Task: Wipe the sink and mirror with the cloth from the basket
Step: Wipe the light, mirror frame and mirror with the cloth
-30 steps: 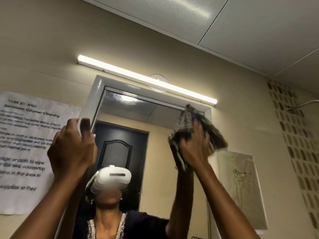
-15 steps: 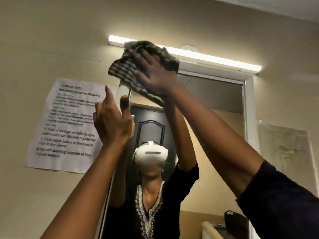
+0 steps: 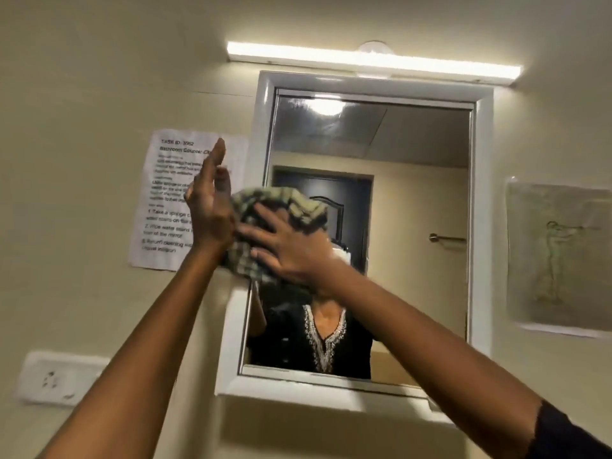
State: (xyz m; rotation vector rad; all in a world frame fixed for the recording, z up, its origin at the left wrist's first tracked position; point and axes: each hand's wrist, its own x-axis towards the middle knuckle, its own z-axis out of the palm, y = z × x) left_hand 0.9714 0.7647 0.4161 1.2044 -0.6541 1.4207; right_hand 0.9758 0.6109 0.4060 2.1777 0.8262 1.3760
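Observation:
A white-framed mirror [image 3: 414,193] hangs on the beige wall straight ahead. My right hand [image 3: 284,250] presses a bunched checked cloth [image 3: 281,203] flat against the glass near the mirror's left side, fingers spread over it. My left hand [image 3: 210,207] is raised beside the mirror's left frame, fingers upright and apart, holding nothing, its palm close to the cloth's left edge. The sink and the basket are out of view.
A lit tube light [image 3: 371,61] runs above the mirror. A printed instruction sheet [image 3: 165,200] is taped to the left, a drawing [image 3: 559,256] to the right. A white wall socket [image 3: 56,379] sits low left. The mirror reflects a person and a dark door.
My right hand has swept the cloth from the mirror's top right, across its top left corner, down to the left middle of the glass. The view has dropped and shows the whole mirror.

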